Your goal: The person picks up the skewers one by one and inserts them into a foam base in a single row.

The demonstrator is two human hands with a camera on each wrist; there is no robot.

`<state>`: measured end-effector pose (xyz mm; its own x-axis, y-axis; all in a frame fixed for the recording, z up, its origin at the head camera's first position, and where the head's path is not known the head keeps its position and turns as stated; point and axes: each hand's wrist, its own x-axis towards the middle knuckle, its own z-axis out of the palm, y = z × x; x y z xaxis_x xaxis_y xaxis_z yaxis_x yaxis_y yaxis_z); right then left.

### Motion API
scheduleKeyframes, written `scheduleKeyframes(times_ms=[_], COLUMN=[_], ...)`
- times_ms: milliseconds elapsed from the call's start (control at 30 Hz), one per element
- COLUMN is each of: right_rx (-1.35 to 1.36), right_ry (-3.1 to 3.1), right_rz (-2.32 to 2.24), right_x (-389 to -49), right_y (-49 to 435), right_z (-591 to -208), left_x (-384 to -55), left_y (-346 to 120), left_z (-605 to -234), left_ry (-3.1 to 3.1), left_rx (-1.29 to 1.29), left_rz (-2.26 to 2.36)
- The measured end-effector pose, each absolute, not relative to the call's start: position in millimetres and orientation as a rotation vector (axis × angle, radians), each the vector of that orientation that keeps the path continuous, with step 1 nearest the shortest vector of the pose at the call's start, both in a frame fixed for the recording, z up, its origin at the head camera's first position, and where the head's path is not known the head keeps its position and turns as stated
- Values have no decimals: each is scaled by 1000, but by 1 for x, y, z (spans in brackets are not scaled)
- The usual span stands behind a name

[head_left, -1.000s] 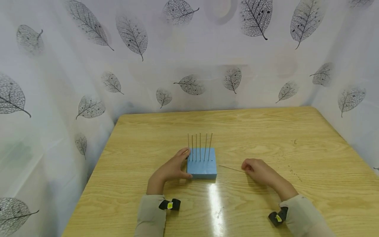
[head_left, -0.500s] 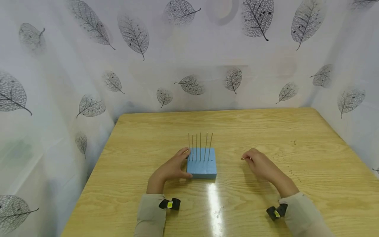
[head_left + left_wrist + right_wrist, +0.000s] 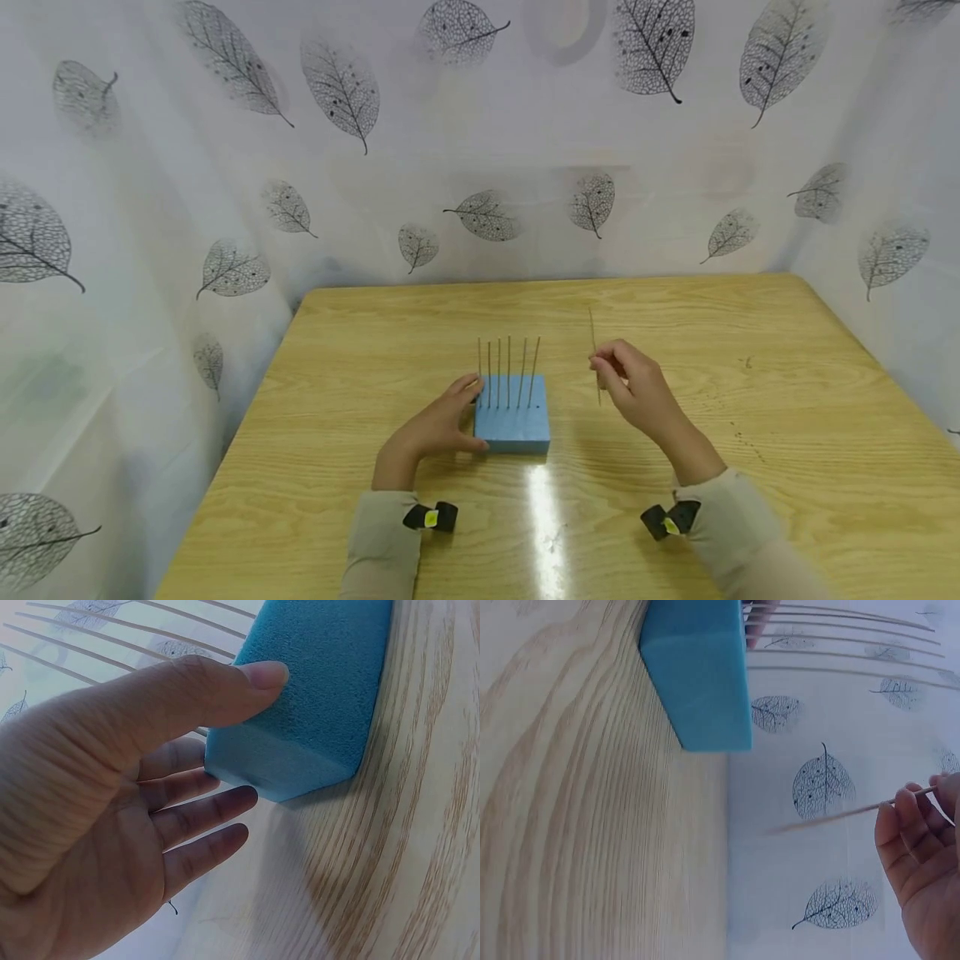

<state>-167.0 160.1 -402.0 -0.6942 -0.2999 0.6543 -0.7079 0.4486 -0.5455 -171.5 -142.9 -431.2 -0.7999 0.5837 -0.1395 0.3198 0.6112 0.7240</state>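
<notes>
A blue foam block (image 3: 512, 425) stands on the table with several thin wooden sticks (image 3: 509, 375) upright in a row; a small dark hole shows at the row's right end. My left hand (image 3: 432, 427) holds the block's left side, thumb (image 3: 264, 675) against the near face and forefinger toward the back, the other fingers loosely spread. To the right of the block and above the table, my right hand (image 3: 633, 385) pinches one loose stick (image 3: 592, 329) between thumb and fingertips. That stick stands nearly upright, its lower end (image 3: 795, 825) pointing down toward the tabletop.
The wood-grain table (image 3: 420, 333) reaches back to a pale curtain (image 3: 525, 167) printed with leaves. Small dark specks (image 3: 746, 437) mark the tabletop at the right. Both wrists wear black camera straps.
My right hand has lifted the loose stick from low near the tabletop, turned it from lying flat to near upright, and moved left and away from me. The left hand and block stay put.
</notes>
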Motion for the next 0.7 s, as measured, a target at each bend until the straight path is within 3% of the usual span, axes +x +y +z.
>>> scheduleKeyframes(times_ms=[333, 700], right_rx=[925, 957], right_ry=[-2161, -2187], right_rz=[1278, 1363], right_x=[-155, -156], right_y=[126, 109], right_z=[-370, -366], left_x=[-171, -172], left_y=[-143, -142], left_z=[-430, -431], left_ry=[2477, 2481], left_rx=[726, 728], left_rz=[1002, 991])
